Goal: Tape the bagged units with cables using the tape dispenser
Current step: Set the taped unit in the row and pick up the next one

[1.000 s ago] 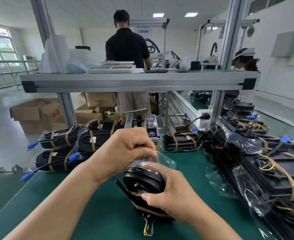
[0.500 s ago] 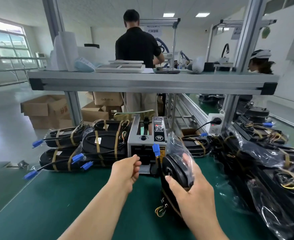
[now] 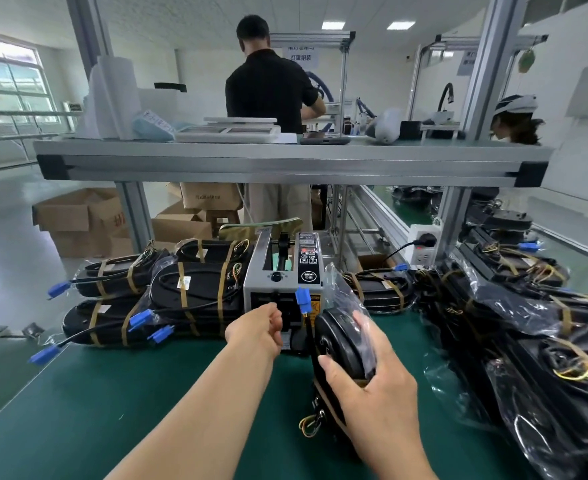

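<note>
Centrally, the right hand (image 3: 372, 386) grips the bagged unit (image 3: 337, 344), thumb on its near face and fingers wrapped over the clear film on the far side, holding it on end on the green bench mat (image 3: 112, 393) just in front of the tape dispenser (image 3: 282, 271). The left hand (image 3: 256, 329) is at the dispenser's front outlet with its fingers curled; whether a strip of tape is pinched there cannot be told. The unit's cable rises beside the housing and ends in a blue connector (image 3: 302, 299) above it, while yellow wires (image 3: 310, 424) hang out near the base. Judged from its look, the black housing is rigid and moderately heavy, whereas the bag is thin, loose and slippery, so a hold across the hard body, not the slack film, seems safest. The cable is springy and likely to uncoil unless pressed flat against the housing as tape goes round. Taped units (image 3: 188, 296) lie stacked to the left of the dispenser; a pile of bagged units (image 3: 528, 341) lies to the right.
</note>
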The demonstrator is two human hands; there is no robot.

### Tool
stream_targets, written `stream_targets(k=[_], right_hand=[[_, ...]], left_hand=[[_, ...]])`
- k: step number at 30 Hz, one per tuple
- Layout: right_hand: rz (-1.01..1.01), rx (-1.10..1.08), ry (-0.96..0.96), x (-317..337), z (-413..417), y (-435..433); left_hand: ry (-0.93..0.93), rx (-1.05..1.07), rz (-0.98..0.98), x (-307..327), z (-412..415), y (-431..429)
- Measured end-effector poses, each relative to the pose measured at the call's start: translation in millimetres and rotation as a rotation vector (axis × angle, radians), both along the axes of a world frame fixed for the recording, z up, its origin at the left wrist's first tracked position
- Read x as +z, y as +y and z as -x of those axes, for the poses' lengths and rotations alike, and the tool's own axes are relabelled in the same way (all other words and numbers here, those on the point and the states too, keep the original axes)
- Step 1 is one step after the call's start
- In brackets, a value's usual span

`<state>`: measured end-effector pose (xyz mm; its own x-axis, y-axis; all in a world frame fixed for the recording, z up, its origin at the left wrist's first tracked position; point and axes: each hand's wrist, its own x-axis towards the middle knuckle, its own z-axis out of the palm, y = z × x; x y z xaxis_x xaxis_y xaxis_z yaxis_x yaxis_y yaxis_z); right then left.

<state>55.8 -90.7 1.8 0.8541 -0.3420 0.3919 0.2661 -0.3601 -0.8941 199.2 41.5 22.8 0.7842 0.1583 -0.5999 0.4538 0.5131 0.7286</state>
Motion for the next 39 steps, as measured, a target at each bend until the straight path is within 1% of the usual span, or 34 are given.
stream_targets(k=[4,7,9,13,14,16,19,22,24,32,39], right_hand=[[0.052,0.01,0.001,-3.1,0.3,4.6],[0.055,0.015,-0.008,-3.3,0.5,2.3],[0.052,0.011,-0.014,-2.1,-0.1,-1.0],[0.071,0.06,0.002,-0.3,1.7,-6.0],[0.086,0.078,0.012,-0.3,3.5,-5.6],[0.108,0.107,0.029,-0.4,7.1,-4.4],[0.084,0.149,0.054,0.2,8.4,-5.7],[0.067,0.162,0.059,1.1,7.8,-8.7],[0.059,0.173,0.065,1.0,7.5,-9.2],[0.039,0.178,0.053,0.1,7.7,-9.1],[0.022,0.184,0.048,1.3,8.2,-7.9]], left_hand=[[-0.038,0.115,0.03,0.1,3.8,-7.3],[-0.169,0.088,-0.002,3.8,22.9,-2.0],[-0.306,-0.018,-0.021,10.7,42.1,8.8],[-0.607,-0.322,-0.068,34.9,86.7,29.1],[-0.665,-0.398,-0.104,42.5,96.6,31.0],[-0.723,-0.516,-0.195,55.7,109.8,30.4],[-0.71,-0.579,-0.408,64.1,114.5,23.4],[-0.672,-0.595,-0.53,63.6,113.3,17.6],[-0.66,-0.596,-0.547,62.1,111.4,14.8],[-0.647,-0.553,-0.511,57.9,106.6,10.2],[-0.683,-0.47,-0.58,49.8,107.2,6.3]])
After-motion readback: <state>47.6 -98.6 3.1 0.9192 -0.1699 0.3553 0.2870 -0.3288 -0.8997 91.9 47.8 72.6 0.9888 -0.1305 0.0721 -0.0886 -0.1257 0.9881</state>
